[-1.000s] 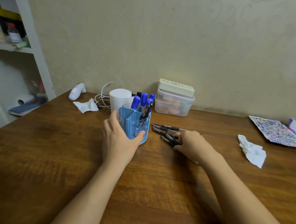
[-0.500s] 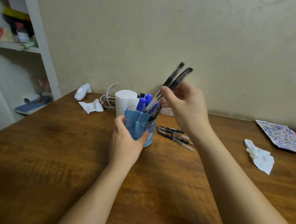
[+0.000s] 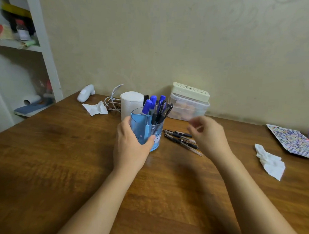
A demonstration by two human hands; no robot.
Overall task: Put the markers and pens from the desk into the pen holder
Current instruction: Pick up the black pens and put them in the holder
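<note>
A translucent blue pen holder stands on the wooden desk, gripped from the near side by my left hand. Blue-capped markers and several black pens stick up from its compartments. A few black pens lie flat on the desk just right of the holder. My right hand hovers blurred over those pens, fingers loosely apart and nothing in them.
Behind the holder are a white paper roll, a white cable, a lidded plastic box and a small white device. Crumpled tissues lie right, another tissue left. A colourful sheet is far right; shelves stand left.
My right hand lifted black pens off the desk, dropped them into the holder and has come back down empty over the pens left lying. My left hand stayed on the holder.
</note>
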